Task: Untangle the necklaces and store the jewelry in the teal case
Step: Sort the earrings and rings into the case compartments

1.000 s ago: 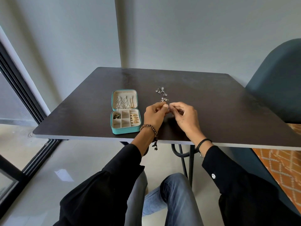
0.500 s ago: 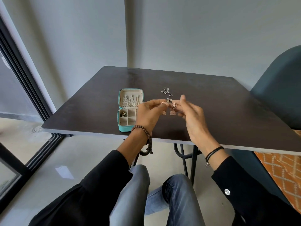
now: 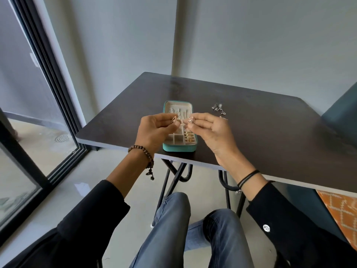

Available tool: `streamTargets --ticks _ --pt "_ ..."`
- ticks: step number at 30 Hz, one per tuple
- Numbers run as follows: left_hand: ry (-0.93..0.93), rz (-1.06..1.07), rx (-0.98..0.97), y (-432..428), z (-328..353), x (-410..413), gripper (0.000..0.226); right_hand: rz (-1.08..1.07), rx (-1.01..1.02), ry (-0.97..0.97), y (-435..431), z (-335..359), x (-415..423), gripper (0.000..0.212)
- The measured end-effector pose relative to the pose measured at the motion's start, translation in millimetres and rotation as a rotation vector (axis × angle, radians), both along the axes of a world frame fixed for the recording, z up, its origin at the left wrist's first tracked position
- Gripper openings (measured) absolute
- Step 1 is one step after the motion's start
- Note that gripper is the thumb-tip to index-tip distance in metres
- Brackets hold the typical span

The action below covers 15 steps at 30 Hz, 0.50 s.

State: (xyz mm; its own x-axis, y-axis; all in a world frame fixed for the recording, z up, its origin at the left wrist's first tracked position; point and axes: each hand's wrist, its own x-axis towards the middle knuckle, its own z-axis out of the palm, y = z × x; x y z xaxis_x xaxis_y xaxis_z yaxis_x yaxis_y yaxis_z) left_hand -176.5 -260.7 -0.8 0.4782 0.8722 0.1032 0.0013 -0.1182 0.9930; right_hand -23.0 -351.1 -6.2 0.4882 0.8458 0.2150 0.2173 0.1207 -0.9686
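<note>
"Clutter first: what do we have around us?"

"Dark table (image 3: 251, 122) in front of us, with the teal case (image 3: 178, 148) lying open near its front edge and the lid folded back toward the wall. Gold rings (image 3: 189, 137) sit in the base's right-hand slots. Something silvery hangs in the lid, but we can't make it out. A little heap of silver jewelry (image 3: 219, 108) lies on the tabletop to the right of the case, apart from it. Glass door (image 3: 29, 93) on our left, teal chair (image 3: 340, 117) and orange rug (image 3: 340, 211) off to the right."

"Anything blocking the view?"

"Yep, our own hands lol. They're raised in front of the case, so the left hand (image 3: 154, 130) covers the base's left slots, and both hide the lower part of the lid."

"And the grip?"

"Left hand pinches the left openwork piece (image 3: 174, 119) between thumb and forefinger, other fingers curled in. The right hand (image 3: 210, 132) pinches the right openwork piece (image 3: 191, 119) the same way, with its other fingers loosely bent. Both pieces are rose-gold and teardrop-ish. We hold them up facing us in front of the lid, near each other but not touching. Beaded bracelet (image 3: 142, 151) on our left wrist, black cord (image 3: 247, 177) on the right."
</note>
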Motion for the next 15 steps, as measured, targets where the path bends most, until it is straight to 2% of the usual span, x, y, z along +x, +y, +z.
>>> streamTargets --ticks 6,15 --pt "0.022 0.038 0.068 14.8 -14.2 -27.7 0.029 -0.042 -0.104 -0.176 21.8 -11.3 -22.5 0.022" --pt "0.039 0.062 0.083 17.8 -22.9 -31.6 0.028 -0.030 -0.167 -0.506 29.4 -16.7 -37.6 0.022"
